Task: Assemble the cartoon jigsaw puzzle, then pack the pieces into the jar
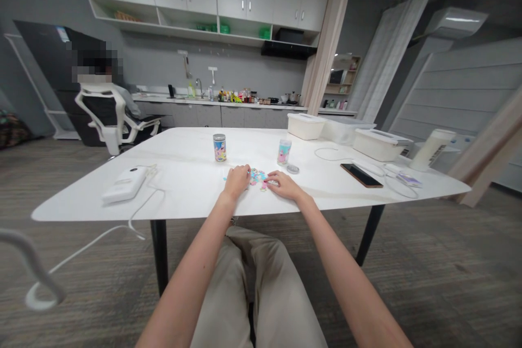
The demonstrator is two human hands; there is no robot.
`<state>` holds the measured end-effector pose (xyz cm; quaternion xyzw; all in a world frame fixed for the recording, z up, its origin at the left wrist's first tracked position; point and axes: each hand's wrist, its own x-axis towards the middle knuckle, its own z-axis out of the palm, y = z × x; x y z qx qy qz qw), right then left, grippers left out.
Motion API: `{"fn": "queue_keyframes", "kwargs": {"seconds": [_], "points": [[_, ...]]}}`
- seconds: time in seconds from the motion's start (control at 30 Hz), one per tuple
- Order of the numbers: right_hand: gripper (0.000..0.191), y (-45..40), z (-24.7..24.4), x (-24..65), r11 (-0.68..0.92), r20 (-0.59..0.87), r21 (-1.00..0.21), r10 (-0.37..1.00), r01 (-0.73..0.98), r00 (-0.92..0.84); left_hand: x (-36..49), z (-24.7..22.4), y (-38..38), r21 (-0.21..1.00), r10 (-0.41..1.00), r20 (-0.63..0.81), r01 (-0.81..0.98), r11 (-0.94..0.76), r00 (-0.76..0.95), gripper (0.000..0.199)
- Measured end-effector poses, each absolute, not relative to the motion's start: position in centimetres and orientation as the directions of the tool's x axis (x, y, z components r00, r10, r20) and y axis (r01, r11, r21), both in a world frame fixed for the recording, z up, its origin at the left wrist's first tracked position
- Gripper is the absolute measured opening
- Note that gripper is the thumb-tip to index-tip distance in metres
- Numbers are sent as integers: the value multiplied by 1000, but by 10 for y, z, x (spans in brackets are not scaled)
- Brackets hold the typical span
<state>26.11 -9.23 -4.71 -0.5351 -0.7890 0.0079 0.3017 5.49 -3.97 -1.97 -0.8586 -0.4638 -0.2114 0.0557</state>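
Note:
A small heap of colourful flat pieces point(257, 176), blue, pink and white, that look like jigsaw puzzle pieces, lies on the white table point(183, 185). My left hand point(237, 180) rests at the heap's left side, fingers bent down and apart from the thumb. On the right side, my right hand point(282, 185) touches the pieces with outstretched fingertips. No held piece shows in either hand. Beyond the left hand stands a closed cartoon-printed can point(219, 148) with a silver lid. Behind the right hand is a second printed can point(284, 153), its top apparently uncovered, beside a loose silver lid point(292, 169).
A white power device point(125, 184) with a cable lies on the left. To the right are a phone point(361, 175), white cables, storage boxes point(379, 144) and a pale bottle point(432, 149). A person sits in an office chair point(106, 114) beyond the table's left end.

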Motion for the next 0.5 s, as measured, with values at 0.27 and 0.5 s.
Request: {"fn": "queue_keyframes", "kwargs": {"seconds": [0.27, 0.5], "points": [[21, -89, -45, 263, 452, 479, -398, 844, 798, -239, 55, -19, -41, 102, 752, 476, 820, -563, 457, 23], [12, -87, -49, 264, 471, 523, -386, 820, 793, -233, 59, -19, -43, 99, 659, 487, 713, -694, 573, 18]]}}
